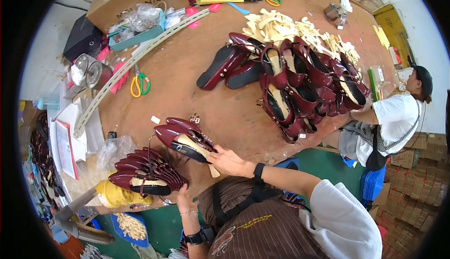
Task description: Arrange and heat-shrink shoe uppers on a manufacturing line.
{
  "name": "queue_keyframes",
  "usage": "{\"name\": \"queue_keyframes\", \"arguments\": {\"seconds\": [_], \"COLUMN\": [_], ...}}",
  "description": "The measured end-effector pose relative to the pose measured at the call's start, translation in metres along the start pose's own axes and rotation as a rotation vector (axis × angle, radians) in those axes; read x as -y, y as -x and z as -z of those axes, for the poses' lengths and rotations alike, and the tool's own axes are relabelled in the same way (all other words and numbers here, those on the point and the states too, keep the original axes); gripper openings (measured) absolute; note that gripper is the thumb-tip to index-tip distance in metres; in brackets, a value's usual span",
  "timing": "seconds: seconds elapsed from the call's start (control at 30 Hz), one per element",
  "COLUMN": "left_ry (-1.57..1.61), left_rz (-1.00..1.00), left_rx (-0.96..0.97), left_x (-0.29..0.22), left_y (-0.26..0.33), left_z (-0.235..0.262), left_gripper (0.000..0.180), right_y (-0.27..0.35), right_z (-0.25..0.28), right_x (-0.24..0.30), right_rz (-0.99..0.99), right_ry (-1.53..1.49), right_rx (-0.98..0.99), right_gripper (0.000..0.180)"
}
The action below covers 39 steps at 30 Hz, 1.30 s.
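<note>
My right hand (228, 161) is closed on the heel end of a glossy burgundy shoe (185, 142) with a buckled strap and a pale insole. A second burgundy shoe lies close against its far side. Below my right fingers a cream insole piece (214, 171) pokes out at the table edge. My left hand (187, 202) is at the table's near edge with its fingers apart, beside the heels of a tight row of burgundy shoes (140, 172). Whether its fingertips touch those heels is hard to see.
More burgundy shoes (304, 81) are piled at the right, before a heap of cream insoles (293, 27). Scissors (139, 84) lie left of centre near a slotted metal strip (136, 57). A yellow machine part (117, 195) stands at the near left. A co-worker (398, 113) sits at right.
</note>
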State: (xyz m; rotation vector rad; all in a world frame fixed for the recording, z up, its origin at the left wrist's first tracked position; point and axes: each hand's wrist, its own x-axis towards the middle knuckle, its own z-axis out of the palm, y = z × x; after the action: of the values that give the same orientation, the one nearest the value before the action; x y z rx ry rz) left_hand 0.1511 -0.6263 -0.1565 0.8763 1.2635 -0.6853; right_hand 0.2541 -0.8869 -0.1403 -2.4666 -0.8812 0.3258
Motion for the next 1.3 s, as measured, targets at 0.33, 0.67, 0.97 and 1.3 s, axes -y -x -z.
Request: {"name": "queue_keyframes", "arguments": {"seconds": [0.33,0.67,0.97,1.3], "left_ry": [-0.34,-0.333,-0.539,-0.94], "left_rz": [-0.232,-0.814,-0.836,-0.828], "left_rx": [0.134,0.029,-0.019,-0.009], "left_x": [-0.02,-0.018,-0.027,-0.042], "left_y": [-0.076,-0.089,-0.086,-0.087], "left_z": [-0.119,-0.105,-0.063,-0.049], "left_gripper": [0.041,0.054,0.045,0.046], "right_y": [0.074,0.065,-0.002,0.009], "right_z": [0.093,0.068,0.11,0.076], "right_x": [-0.107,-0.042,0.007,-0.028], "right_rz": [-0.619,-0.522,-0.073,-0.38], "right_ry": [0.62,-0.026,-0.386,0.199], "right_rx": [-0.355,-0.454,-0.706,-0.868], "right_gripper": [0.017,0.009,0.011,0.024]}}
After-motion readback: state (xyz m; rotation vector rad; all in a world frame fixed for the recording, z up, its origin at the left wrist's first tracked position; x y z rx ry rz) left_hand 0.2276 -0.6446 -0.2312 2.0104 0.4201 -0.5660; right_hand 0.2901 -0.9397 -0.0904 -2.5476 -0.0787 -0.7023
